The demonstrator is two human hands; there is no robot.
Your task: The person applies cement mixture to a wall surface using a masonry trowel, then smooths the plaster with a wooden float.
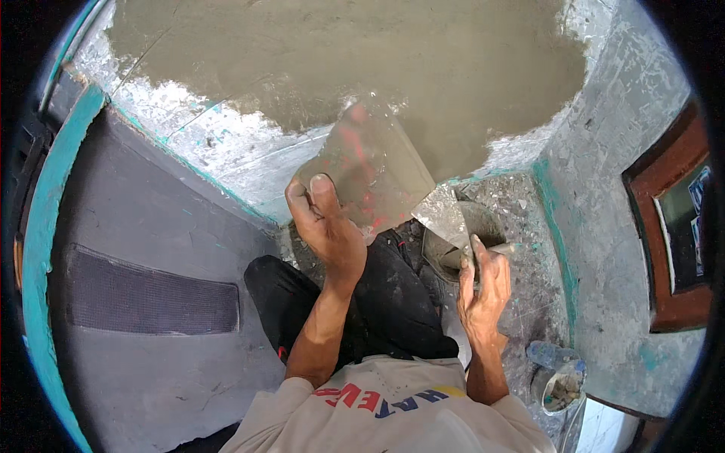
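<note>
Here the left hand (332, 245) grips a flat, smeared board (377, 170) — the right hand (485, 294), a seemingly metal scraper (444, 215).

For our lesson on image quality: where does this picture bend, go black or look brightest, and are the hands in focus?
Head view: black corners frame the round fisheye image; the teal edge at left bows outward; white wall patches beside the grey plaster are among the brightest areas; left hand and right hand look fairly sharp.
</note>
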